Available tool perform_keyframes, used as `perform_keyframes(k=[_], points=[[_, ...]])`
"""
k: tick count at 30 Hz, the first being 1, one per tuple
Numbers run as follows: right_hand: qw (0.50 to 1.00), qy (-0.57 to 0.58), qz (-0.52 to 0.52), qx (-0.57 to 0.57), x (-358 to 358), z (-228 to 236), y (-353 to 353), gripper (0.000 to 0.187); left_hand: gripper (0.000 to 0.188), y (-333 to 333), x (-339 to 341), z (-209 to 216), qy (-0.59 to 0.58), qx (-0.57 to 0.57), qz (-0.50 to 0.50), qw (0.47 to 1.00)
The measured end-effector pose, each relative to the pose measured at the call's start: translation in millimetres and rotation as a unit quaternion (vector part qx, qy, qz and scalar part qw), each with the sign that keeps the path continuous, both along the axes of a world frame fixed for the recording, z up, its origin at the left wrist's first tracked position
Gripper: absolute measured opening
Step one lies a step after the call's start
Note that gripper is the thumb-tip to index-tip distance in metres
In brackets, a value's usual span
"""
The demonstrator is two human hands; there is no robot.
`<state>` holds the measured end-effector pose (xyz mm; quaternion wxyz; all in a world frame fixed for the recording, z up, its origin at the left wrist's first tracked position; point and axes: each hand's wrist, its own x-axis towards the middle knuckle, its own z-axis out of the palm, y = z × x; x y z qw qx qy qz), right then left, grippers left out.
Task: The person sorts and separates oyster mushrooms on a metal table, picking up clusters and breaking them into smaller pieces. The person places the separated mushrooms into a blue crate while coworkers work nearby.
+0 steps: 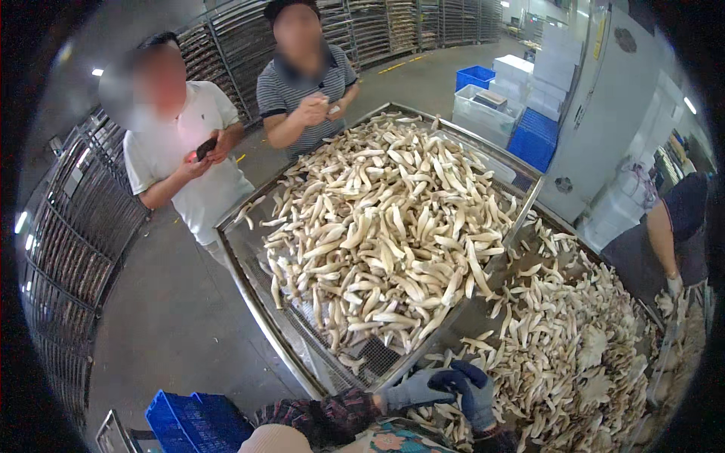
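Note:
My left hand [415, 390], in a grey glove with blue fingers, comes in from the lower left under a plaid sleeve. It meets my right hand [476, 400], gloved alike, over the near edge of the lower table. The fingers of both are curled in against each other, and whatever they hold, if anything, is hidden. Just beyond them a mesh-bottomed metal tray [273, 341] carries a big heap of long pale mushrooms [393, 226]. More mushrooms [559, 332] lie loosely spread over the table to the right, close by my right hand.
Two people stand across the tray: one [181, 136] holds a phone, another [306, 90] has both hands raised. At far right a gloved worker [672, 241] reaches toward the table. A blue crate [192, 423] sits low left. Drying racks [75, 219] and stacked bins [487, 113] stand around.

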<state>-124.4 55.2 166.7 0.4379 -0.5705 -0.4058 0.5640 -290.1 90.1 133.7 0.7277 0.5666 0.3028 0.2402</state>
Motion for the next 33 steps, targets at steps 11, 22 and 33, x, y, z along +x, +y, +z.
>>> perform_keyframes(k=[11,22,33], points=[[0.874,-0.438,-0.178,-0.114,145.2,-22.9,-183.1,0.052,0.042,84.4,-56.5,83.1,0.32,0.394,0.303,0.807],[0.845,-0.527,-0.088,-0.019,113.9,3.3,-148.7,0.048,0.046,149.9,-86.0,33.6,0.448,0.318,0.407,0.73],[0.927,-0.335,0.026,0.169,20.0,37.7,-41.6,0.054,0.053,6.5,-23.5,24.7,0.182,0.297,0.187,0.919]])
